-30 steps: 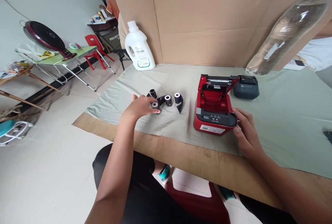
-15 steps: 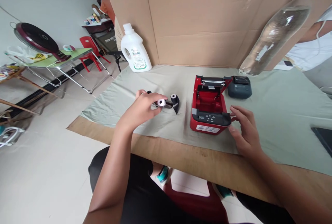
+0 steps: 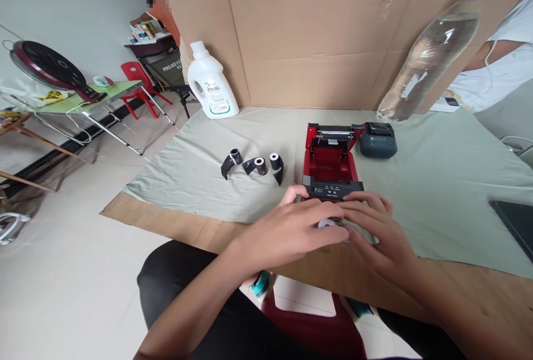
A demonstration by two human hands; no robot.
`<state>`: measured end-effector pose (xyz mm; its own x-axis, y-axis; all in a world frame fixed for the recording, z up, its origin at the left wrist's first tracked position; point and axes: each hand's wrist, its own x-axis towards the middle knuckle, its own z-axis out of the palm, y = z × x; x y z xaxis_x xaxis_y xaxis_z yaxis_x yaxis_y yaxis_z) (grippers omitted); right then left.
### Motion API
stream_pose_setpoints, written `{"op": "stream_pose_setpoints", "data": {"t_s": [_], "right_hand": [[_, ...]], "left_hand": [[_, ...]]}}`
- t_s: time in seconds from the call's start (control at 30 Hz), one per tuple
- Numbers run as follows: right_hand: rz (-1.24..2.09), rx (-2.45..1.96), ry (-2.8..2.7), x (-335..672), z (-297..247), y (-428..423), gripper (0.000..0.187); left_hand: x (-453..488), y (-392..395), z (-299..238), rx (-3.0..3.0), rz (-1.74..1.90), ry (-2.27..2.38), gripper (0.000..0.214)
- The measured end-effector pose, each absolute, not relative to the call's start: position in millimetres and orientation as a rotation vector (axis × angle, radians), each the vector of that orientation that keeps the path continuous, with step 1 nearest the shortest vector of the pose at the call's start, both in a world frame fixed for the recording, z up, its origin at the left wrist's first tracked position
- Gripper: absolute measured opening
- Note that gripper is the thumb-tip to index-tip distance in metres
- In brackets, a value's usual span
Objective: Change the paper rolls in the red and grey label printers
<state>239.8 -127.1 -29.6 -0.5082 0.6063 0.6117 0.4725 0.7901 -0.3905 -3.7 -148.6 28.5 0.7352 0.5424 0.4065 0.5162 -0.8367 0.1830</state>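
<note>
My left hand (image 3: 297, 229) is closed on a paper roll (image 3: 326, 223), just in front of the red receipt printer (image 3: 331, 168). Only the pale end of the roll shows between my fingers. My right hand (image 3: 377, 224) meets it from the other side, thumb and fingers closed around the roll's right part, which is mostly hidden. The printer's lid (image 3: 335, 132) stands raised, exposing the red bay inside. To the left lie three rolls with loose dark tails: a left roll (image 3: 236, 155), a middle roll (image 3: 260, 166) and a right roll (image 3: 275, 161).
Behind the printer sits a small dark device (image 3: 378, 140). A white detergent jug (image 3: 212, 85) and a tilted water bottle (image 3: 431, 54) rest near the cardboard wall (image 3: 308, 71). A flat black object (image 3: 514, 232) lies at the right. Other people are partly visible beyond the cardboard.
My left hand has come from the rolls on the left to the printer's front, carrying a roll. My right hand has shifted from the printer's right side to meet it.
</note>
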Motion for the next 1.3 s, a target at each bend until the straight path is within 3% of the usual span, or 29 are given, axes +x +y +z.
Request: {"op": "stream_pose_setpoints", "data": {"t_s": [0.13, 0.3, 0.5, 0.73, 1.0, 1.3], "right_hand": [[0.291, -0.765, -2.285, 240.9, -27.1, -133.2, 0.045], [0.364, -0.810, -2.269, 236.0, -25.4, -139.3, 0.034], [0.385, -0.797, -2.152, 232.6, -30.6, -140.1, 0.031], [0.433, -0.824, -2.023, 238.5, -27.0, -135.0, 0.031], [0.403, -0.897, -1.843, 245.5, -36.9, -124.0, 0.029], [0.378, -0.893, -1.809, 249.4, -43.3, -117.4, 0.031]], "left_hand": [[-0.3, -149.5, 23.4, 2.838, 0.738, 0.883, 0.033], [0.9, -148.0, 17.5, 2.868, 0.817, 0.935, 0.034], [1.3, -146.0, 16.1, 2.802, 0.809, 1.062, 0.053], [-0.9, -145.2, 18.3, 2.711, 0.844, 1.081, 0.051], [3.8, -159.9, 33.2, 2.080, 1.353, 0.910, 0.040], [2.4, -146.5, 22.2, 2.060, 1.324, 0.959, 0.042]]}}
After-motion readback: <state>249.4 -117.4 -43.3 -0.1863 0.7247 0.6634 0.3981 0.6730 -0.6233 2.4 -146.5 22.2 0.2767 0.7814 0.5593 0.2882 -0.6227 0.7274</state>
